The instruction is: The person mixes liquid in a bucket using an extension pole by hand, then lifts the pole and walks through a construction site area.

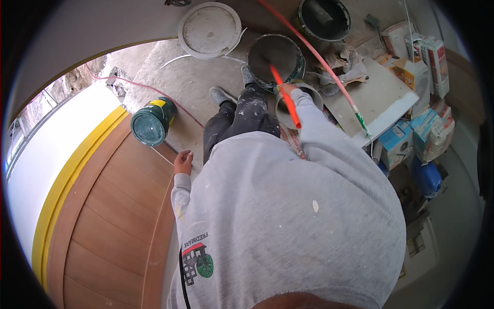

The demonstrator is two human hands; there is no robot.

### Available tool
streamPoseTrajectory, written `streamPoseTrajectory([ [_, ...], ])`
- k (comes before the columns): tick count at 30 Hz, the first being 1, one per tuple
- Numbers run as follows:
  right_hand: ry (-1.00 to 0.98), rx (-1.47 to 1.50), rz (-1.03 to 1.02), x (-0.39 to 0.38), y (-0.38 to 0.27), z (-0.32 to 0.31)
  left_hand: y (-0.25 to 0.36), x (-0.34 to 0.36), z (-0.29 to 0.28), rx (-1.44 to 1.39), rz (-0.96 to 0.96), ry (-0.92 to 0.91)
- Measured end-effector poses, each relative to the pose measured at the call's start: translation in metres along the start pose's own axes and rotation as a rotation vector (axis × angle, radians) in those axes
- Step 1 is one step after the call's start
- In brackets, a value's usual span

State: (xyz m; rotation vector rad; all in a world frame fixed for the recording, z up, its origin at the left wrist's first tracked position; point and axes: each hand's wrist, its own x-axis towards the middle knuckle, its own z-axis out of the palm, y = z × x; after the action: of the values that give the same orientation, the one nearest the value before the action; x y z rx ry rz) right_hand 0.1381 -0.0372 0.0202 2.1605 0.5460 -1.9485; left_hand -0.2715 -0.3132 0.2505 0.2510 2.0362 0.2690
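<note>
My right hand (pixel 289 88) is closed around a long orange-red stick-like tool (pixel 286 100). The tool's far end reaches into a dark bucket of grey mix (pixel 270 54); how deep it goes is not clear. Right below that hand is a lighter grey bucket (pixel 320 98), partly covered by my sleeve. My left hand (pixel 183 162) hangs low beside my leg, its fingers loosely curled with nothing seen in them. It is close to a brown wooden panelled door (pixel 113 206).
A green lidded bucket (pixel 149 129) stands left of my legs. Ahead are a round whitish lid (pixel 210 31) and another dark bucket (pixel 323 20). A red pole (pixel 329 69) slants across a pale board (pixel 381 98). Cartons (pixel 396 144) and a blue container (pixel 426 177) crowd the right.
</note>
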Motion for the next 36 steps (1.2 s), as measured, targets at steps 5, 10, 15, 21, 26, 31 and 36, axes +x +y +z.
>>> streamPoseTrajectory([
  [5,0.191,0.026,-0.042,0.013,-0.065,0.007,-0.014,-0.004,-0.008,-0.029,0.013,0.032],
  [10,-0.067,-0.160,-0.109,-0.019,-0.011,0.054,-0.027,0.000,-0.012,0.054,-0.018,0.006],
  [15,0.050,-0.206,-0.032,0.025,-0.026,-0.023,-0.015,0.003,-0.005,-0.035,0.014,0.029],
  [21,0.018,-0.153,-0.227,0.001,-0.039,0.056,-0.026,0.012,-0.006,0.037,0.070,-0.003],
  [26,-0.102,0.184,0.075,-0.058,0.020,0.040,-0.057,0.044,-0.008,-0.024,0.100,-0.019],
  [31,-0.269,0.651,0.297,-0.148,0.004,-0.001,-0.080,0.111,-0.009,-0.089,0.100,-0.087],
  [36,-0.311,0.565,0.167,-0.258,0.008,-0.032,-0.087,0.185,-0.011,-0.219,0.129,-0.155],
])
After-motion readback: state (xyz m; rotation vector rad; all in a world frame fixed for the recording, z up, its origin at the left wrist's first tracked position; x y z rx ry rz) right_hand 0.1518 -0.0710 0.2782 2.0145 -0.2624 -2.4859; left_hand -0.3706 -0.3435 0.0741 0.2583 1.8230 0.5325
